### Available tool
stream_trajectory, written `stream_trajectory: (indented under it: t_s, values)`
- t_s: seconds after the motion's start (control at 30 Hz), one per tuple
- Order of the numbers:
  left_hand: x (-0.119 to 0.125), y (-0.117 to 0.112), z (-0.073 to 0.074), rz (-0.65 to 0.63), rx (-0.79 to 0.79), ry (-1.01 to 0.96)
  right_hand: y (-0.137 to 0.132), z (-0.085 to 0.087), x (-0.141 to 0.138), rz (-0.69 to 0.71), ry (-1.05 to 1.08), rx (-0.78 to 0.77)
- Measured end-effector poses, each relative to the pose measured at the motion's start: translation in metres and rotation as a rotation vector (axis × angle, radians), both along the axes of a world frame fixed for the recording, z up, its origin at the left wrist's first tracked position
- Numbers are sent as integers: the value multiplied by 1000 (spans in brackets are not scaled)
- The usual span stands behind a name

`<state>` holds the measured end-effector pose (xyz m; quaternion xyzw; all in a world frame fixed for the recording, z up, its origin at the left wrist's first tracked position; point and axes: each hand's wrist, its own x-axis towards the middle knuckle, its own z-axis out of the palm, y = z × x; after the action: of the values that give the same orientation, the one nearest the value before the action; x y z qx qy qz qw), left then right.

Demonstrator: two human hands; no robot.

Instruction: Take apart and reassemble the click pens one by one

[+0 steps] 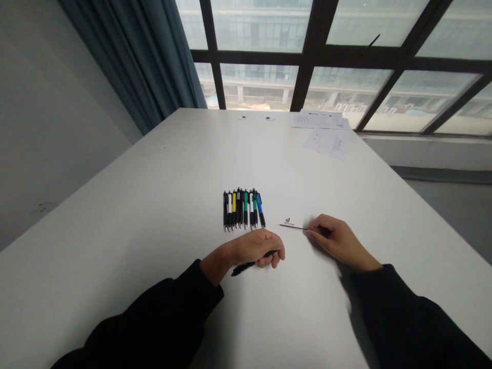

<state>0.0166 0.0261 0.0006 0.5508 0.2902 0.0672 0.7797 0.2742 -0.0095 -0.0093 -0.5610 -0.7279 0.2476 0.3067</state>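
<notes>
A black pen barrel (243, 268) slants through my left hand (263, 247), whose fingers are curled round it just in front of the row of pens. On the right, my right hand (335, 239) pinches one end of a thin dark pen refill (292, 227), which points left over the table. Close behind the refill are a few tiny parts (288, 221), too small to name. Several click pens (245, 210) lie side by side beyond my left hand, with black, white, yellow, green and blue barrels.
The white table (184, 169) reaches to the window. Sheets of printed paper (326, 142) lie at its far right corner. Two cable holes (269, 119) sit near the far edge. A blue curtain (154, 61) hangs at the left.
</notes>
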Motion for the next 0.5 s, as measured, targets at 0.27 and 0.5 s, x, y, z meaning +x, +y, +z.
stream_trajectory:
  t_s: [0.27, 0.5]
  values:
    - [0, 0, 4, -76, 87, 36, 0, 3, -1, 28, -114, 61]
    - [9, -17, 15, -194, 960, 89, 3, -5, 2, -86, 19, -2]
